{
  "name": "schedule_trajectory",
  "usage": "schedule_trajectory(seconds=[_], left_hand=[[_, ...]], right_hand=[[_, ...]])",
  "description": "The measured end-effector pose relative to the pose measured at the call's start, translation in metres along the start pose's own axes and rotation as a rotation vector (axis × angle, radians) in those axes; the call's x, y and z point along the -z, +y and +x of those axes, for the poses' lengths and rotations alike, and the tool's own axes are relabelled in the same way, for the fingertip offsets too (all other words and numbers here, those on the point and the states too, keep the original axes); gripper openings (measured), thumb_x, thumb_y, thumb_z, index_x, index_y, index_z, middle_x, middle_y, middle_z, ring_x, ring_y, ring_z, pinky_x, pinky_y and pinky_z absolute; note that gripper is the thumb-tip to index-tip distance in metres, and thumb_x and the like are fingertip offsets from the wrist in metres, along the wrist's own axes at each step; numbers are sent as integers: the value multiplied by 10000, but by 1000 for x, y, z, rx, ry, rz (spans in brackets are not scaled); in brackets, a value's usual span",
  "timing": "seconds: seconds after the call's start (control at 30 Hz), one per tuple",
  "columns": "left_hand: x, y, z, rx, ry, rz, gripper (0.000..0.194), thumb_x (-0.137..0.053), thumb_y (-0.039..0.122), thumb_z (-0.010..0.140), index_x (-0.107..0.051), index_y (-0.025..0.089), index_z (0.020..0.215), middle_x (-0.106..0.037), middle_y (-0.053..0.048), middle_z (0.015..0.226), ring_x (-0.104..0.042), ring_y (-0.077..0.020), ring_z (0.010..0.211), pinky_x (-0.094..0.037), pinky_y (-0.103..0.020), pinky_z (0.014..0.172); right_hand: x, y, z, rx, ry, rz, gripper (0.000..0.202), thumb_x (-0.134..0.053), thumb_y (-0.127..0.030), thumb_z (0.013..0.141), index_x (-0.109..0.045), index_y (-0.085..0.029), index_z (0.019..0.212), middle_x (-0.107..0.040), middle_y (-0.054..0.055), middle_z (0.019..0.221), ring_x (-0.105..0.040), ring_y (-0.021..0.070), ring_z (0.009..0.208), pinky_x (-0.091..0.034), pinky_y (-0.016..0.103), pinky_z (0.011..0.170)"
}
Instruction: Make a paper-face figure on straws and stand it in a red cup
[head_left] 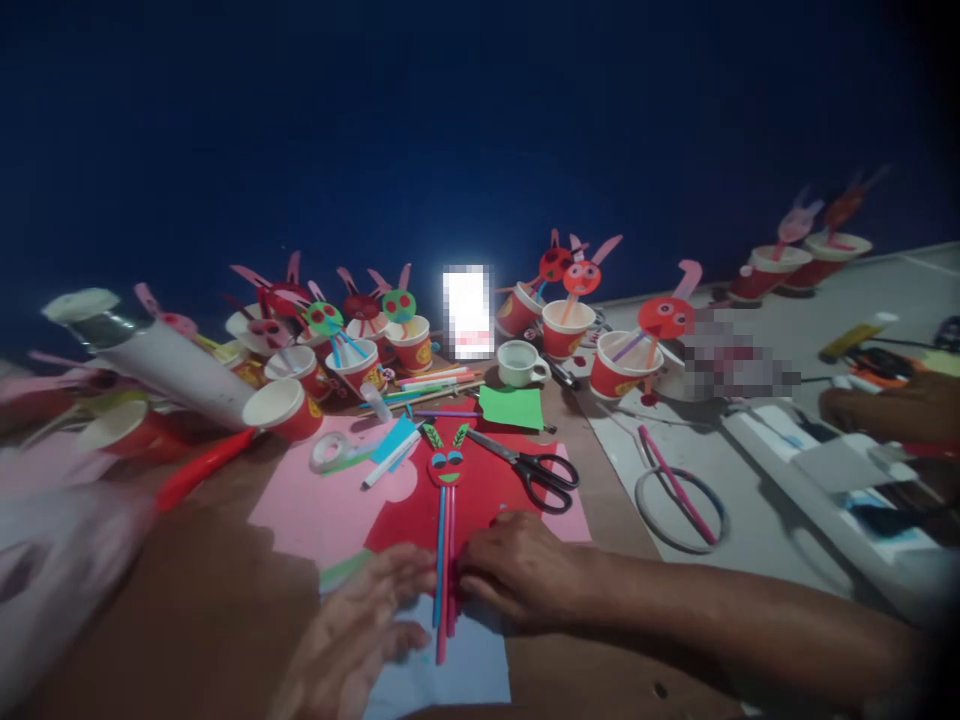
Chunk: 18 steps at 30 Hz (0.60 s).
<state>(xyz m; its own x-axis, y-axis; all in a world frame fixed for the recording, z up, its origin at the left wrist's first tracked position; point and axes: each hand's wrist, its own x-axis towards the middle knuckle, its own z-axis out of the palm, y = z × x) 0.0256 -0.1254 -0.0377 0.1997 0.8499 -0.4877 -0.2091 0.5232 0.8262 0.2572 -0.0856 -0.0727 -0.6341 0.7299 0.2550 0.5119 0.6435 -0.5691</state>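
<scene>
A round red paper face (pixel 448 470) with green ears, blue eyelids and a green mouth lies on red paper. Blue and pink straws (pixel 442 570) run down from it toward me. To the left of the straws is my left hand (pixel 367 620), slightly blurred, its fingers stretched out and apart, fingertips close to them. On the other side, my right hand (pixel 517 570) has curled fingers, with the tips at the pink straw; what they grip, if anything, is hidden. Black-handled scissors (pixel 544 475) rest beyond my right hand. A white marker (pixel 390 460) and a tape roll (pixel 330 452) lie left of the face.
Red paper cups (pixel 411 345) with animal faces on straws stand along the back. A white mug (pixel 519 363) and green paper (pixel 511 408) sit mid-table. On the right are a white power strip (pixel 810 500), a cable loop (pixel 682 510) and another person's hand (pixel 870 410).
</scene>
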Motion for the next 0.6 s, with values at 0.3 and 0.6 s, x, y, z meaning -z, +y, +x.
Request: schedule_trajectory(seconds=[0.3, 0.6], left_hand=[[-9, 14, 18, 134, 32, -151, 365, -666, 243, 765, -613, 179, 1120, -585, -152, 1282, -476, -318, 1243, -426, -461, 936], [-22, 24, 29, 175, 4, -16, 356, -669, 233, 753, -618, 190, 1103, -591, -154, 1263, -492, -322, 1217, -492, -383, 803]], right_hand=[[5, 2, 13, -678, -25, 1140, 275, -607, -241, 771, -565, -120, 1014, -626, 5, 773, -593, 98, 610, -436, 218, 581], [-4, 7, 18, -764, -16, 1311, 586, -721, -427, 635, -461, -140, 1075, -607, -20, 735, -590, 93, 497, -416, 209, 478]])
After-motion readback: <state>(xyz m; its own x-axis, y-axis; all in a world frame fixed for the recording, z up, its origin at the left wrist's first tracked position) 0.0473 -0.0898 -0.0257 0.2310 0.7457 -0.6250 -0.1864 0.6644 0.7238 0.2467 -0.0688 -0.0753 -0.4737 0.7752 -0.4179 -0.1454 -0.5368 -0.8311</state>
